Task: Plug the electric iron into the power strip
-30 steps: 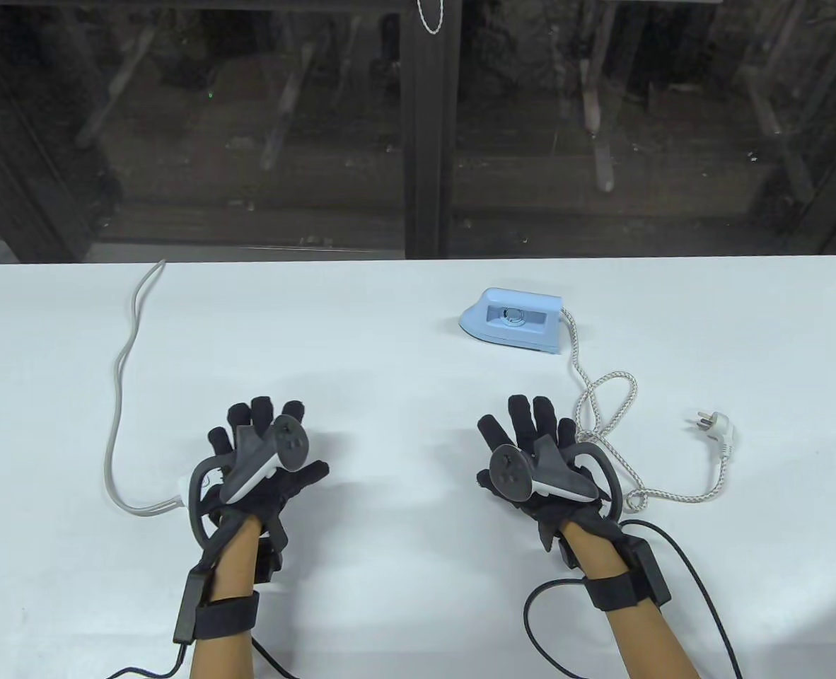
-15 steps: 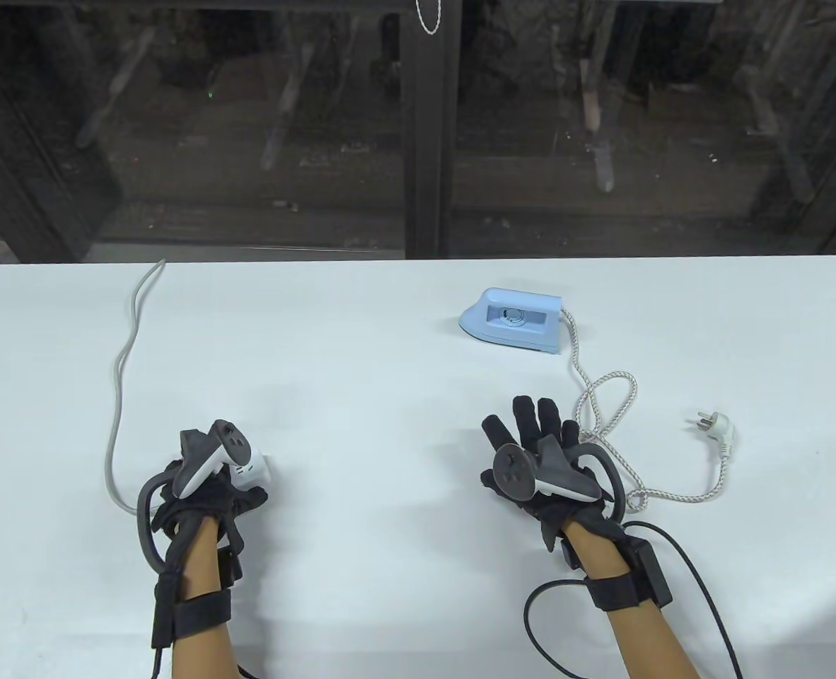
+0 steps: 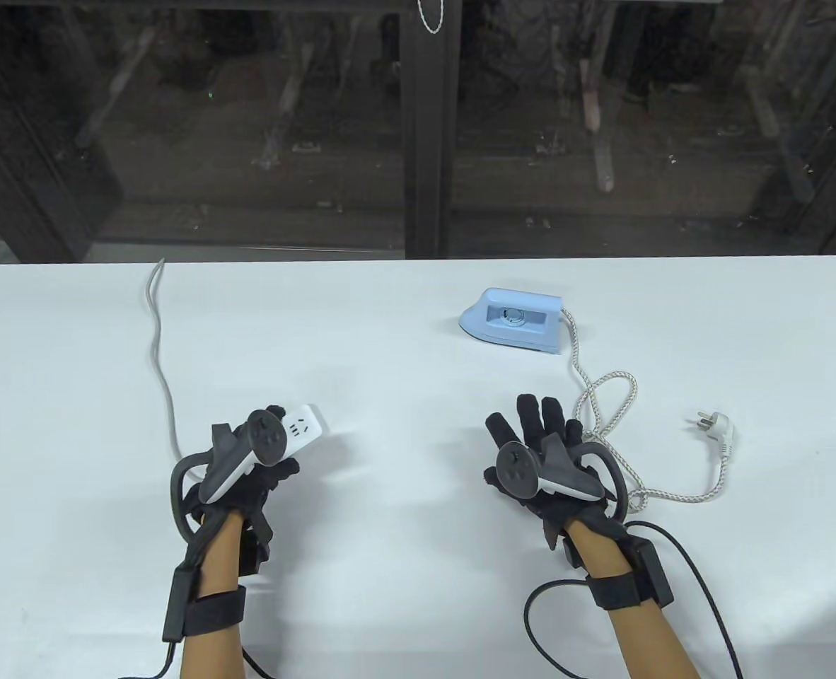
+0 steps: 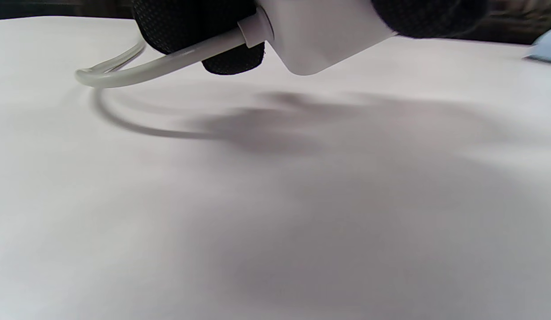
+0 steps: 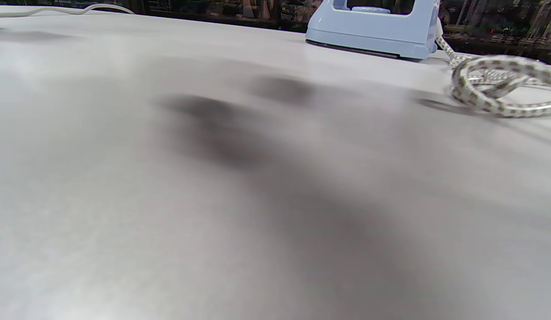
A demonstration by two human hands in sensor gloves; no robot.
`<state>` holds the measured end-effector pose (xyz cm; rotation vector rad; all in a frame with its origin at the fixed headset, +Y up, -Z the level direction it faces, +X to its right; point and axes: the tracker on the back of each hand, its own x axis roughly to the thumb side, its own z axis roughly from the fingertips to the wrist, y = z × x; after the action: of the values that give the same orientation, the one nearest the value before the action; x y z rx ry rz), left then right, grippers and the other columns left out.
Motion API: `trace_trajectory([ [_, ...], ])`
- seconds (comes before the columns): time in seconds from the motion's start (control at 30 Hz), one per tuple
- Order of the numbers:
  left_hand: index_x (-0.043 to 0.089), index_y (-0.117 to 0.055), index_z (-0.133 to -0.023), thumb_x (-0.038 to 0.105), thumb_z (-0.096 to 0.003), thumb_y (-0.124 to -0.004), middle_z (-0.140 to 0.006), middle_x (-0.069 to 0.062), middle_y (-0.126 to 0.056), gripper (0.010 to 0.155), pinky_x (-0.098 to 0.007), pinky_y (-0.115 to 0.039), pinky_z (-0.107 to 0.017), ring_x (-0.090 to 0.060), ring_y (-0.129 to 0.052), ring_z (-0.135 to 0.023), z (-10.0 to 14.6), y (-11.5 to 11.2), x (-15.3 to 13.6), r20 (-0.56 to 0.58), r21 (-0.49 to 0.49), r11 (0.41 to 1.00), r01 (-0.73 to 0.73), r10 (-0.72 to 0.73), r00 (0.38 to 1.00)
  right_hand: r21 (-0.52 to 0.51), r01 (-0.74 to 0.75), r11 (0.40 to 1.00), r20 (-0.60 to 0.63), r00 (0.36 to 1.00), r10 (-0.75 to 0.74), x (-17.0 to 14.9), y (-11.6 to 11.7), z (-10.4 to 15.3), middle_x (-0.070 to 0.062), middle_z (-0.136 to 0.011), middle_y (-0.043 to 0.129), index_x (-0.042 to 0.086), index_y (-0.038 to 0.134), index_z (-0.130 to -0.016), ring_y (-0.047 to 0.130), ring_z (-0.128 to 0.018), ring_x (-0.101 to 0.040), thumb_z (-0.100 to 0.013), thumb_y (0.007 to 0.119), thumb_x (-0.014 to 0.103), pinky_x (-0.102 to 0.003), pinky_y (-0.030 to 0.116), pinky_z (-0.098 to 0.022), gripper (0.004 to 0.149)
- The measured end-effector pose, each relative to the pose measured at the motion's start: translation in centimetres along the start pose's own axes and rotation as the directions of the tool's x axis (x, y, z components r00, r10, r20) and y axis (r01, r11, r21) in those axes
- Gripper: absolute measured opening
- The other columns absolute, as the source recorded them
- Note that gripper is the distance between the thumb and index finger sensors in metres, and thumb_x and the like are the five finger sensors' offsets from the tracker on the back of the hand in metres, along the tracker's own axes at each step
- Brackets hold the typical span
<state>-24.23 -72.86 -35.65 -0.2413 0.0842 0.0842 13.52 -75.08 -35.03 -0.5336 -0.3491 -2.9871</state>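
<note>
My left hand [image 3: 262, 453] grips a small white power strip [image 3: 305, 426] and holds it above the table; its socket face shows in the table view. In the left wrist view the strip [image 4: 319, 35] and its grey cable [image 4: 168, 66] hang between my gloved fingers [image 4: 231, 62]. My right hand [image 3: 542, 442] lies flat and open on the table, holding nothing. The light blue iron [image 3: 511, 320] stands at the back right, also in the right wrist view [image 5: 373, 29]. Its braided cord [image 3: 605, 403] loops beside my right hand and ends in a white plug [image 3: 716, 429] lying free at the right.
The power strip's grey cable [image 3: 160, 368] runs from my left hand to the table's back edge [image 3: 418, 260]. Dark glass panels stand behind the table. Black glove wires [image 3: 672, 566] trail off my right wrist at the front.
My left hand closed on the power strip, lifted it and carried it right and away from me. Its cable straightened. My right hand, the iron and the plug stayed put.
</note>
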Motion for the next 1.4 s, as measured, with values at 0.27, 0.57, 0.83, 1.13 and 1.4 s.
trace_trajectory([
  [0.27, 0.024, -0.019, -0.111, 0.045, -0.0473, -0.075, -0.118, -0.008, -0.048, 0.087, -0.045, -0.073, -0.079, -0.023, -0.081, -0.095, 0.7, 0.3, 5.9, 0.278, 0.013, 0.997, -0.07, 0.064, 0.959, 0.001, -0.002, 1.0, -0.012, 1.0, 0.002, -0.2, 0.0, 0.1, -0.029, -0.111, -0.015, 0.027, -0.001, -0.109, -0.003, -0.098, -0.06, -0.057, 0.046, 0.055, -0.078, 0.024, -0.069, 0.075],
  [0.57, 0.032, -0.035, -0.107, 0.05, -0.0409, -0.079, -0.116, 0.002, -0.062, 0.081, -0.041, -0.08, -0.074, -0.021, -0.092, -0.085, 0.0, -3.0, 10.4, 0.365, -0.023, 0.988, 0.15, -0.132, 0.922, -0.001, 0.015, 1.0, -0.039, 0.999, -0.015, -1.1, -0.1, 0.3, -0.029, -0.111, -0.015, 0.026, -0.002, -0.109, -0.004, -0.098, -0.059, -0.057, 0.046, 0.054, -0.077, 0.024, -0.069, 0.076],
  [0.83, 0.041, -0.043, -0.106, 0.054, -0.0394, -0.075, -0.114, 0.007, -0.069, 0.075, -0.043, -0.076, -0.075, -0.019, -0.088, -0.085, 0.0, -3.7, 11.2, 0.369, -0.007, 0.975, 0.224, -0.205, 0.906, -0.05, 0.063, 0.997, -0.122, 0.99, -0.069, -3.8, -2.2, 0.7, -0.029, -0.112, -0.014, 0.026, 0.0, -0.11, -0.003, -0.098, -0.059, -0.057, 0.046, 0.054, -0.077, 0.024, -0.07, 0.076],
  [1.13, 0.043, -0.045, -0.106, 0.055, -0.039, -0.074, -0.114, 0.006, -0.07, 0.074, -0.043, -0.076, -0.075, -0.018, -0.087, -0.085, -0.1, -3.7, 11.1, 0.363, -0.025, 0.978, 0.206, -0.183, 0.913, -0.081, 0.137, 0.987, -0.48, 0.863, -0.159, -14.2, -4.0, 1.3, -0.032, -0.113, -0.01, 0.026, 0.004, -0.11, 0.003, -0.098, -0.064, -0.058, 0.05, 0.052, -0.077, 0.028, -0.07, 0.075],
  [1.4, 0.043, -0.045, -0.106, 0.055, -0.0395, -0.074, -0.114, 0.009, -0.068, 0.074, -0.043, -0.075, -0.075, -0.018, -0.085, -0.085, -0.1, -3.7, 10.9, 0.361, -0.043, 0.98, 0.196, -0.168, 0.917, 0.072, 0.242, 0.968, -0.739, 0.664, -0.11, -22.0, -1.3, 1.4, -0.039, -0.109, -0.011, 0.027, -0.003, -0.107, 0.01, -0.095, -0.072, -0.058, 0.051, 0.05, -0.08, 0.036, -0.067, 0.076],
])
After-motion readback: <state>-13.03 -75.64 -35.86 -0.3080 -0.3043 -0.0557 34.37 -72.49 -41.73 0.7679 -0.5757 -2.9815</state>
